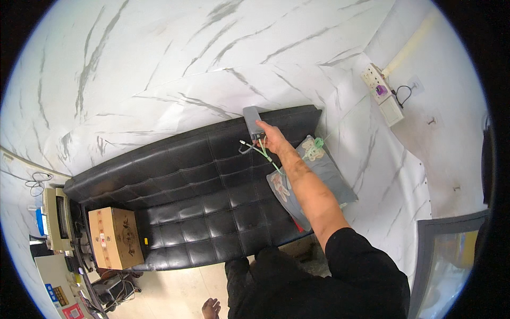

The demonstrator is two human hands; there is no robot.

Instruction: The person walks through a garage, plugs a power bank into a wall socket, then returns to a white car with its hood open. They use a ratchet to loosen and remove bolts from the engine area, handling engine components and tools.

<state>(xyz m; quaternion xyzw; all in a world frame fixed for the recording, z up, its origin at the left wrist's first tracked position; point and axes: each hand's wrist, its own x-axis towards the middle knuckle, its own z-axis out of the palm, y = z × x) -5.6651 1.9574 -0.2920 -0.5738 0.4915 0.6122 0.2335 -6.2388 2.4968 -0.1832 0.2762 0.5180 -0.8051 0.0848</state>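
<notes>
My right hand [273,135], at the end of an outstretched arm, is closed around a grey power bank [254,119] at the top of the black sofa's [202,170] backrest. Pale green and grey cables [260,149] hang from the near end of the block, one with a white plug tip. Beneath the arm lies a grey cushion [332,175] with a floral pattern, its middle partly covered by the forearm. At the lower edge my left hand [211,307] hangs low over the floor, only partly in view, fingers loosely apart and nothing seen in them.
A cardboard box [114,236] stands on the sofa's left end, near a small yellow item [146,241]. Beyond that end are a beige machine [56,218] and tangled wires [125,290]. On the right wall hangs a power strip [376,85] with a purple plug.
</notes>
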